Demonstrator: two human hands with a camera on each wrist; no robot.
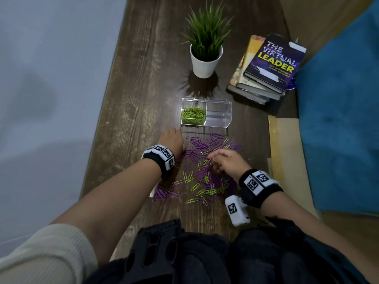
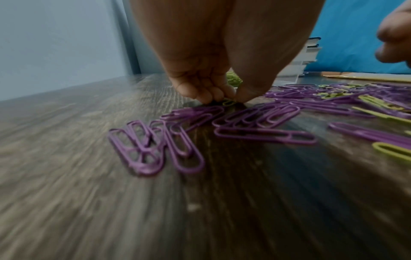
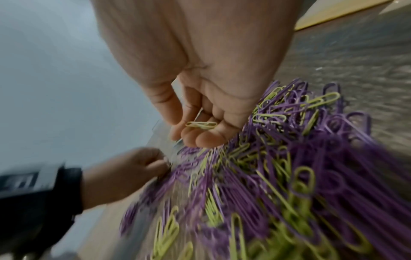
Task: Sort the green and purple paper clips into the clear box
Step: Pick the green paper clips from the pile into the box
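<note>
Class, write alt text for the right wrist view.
A right hand holds one green wire paper clip on its curled fingers above a blurred heap of purple and green paper clips; the left hand touches the heap's edge.

Dim, cool indoor light from overhead. Radiating shadow around the potted plant (image 1: 205, 41). Wide-angle bending at head-view edges. Heavy motion blur across paper clips (image 3: 311, 176) in both wrist views.
</note>
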